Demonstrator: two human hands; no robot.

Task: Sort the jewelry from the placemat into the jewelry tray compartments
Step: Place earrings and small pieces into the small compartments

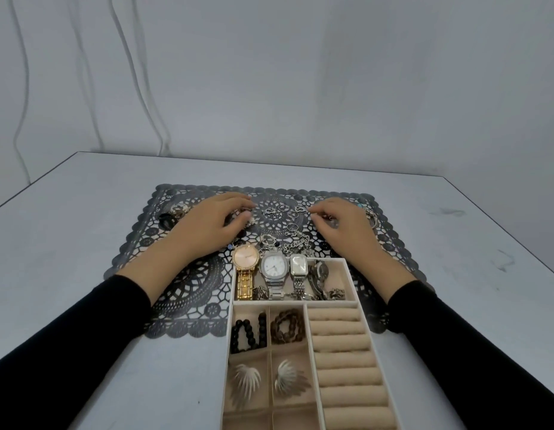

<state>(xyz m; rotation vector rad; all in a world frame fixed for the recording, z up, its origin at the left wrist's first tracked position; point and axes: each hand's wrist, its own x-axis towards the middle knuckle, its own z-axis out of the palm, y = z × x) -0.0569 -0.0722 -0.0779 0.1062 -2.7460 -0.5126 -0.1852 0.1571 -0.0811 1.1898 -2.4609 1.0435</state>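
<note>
Two hands hover low over the far half of the black lace placemat [189,293], well apart from each other. The left hand [207,226] has its fingers loosely curled, thumb and forefinger close together at a small piece; whether it actually pinches it cannot be told. The right hand [342,226] is also half curled, fingertips down at the placemat beside small silver bits, and its hold cannot be told either.

Between the hands lie at least three small silver rings [292,214], and just nearer a silver chain [297,240]. A cluster of loose jewelry [176,210] sits at the far left of the placemat.

One jewelry tray [230,321] rests on the grey counter [83,212], its far end overlapping the placemat's near edge. Its far compartment holds four watches: one gold watch [246,265], one round-cornered silver watch [274,266], one small rectangular watch [298,264] and one dark watch [319,274] on its side. Nearer, one black bead bracelet [248,333] and one brown bead bracelet [286,325] fill separate compartments, then two white fan-shaped earrings [244,380], one in each compartment. Padded ring rolls [341,352] run down the right side.
</note>
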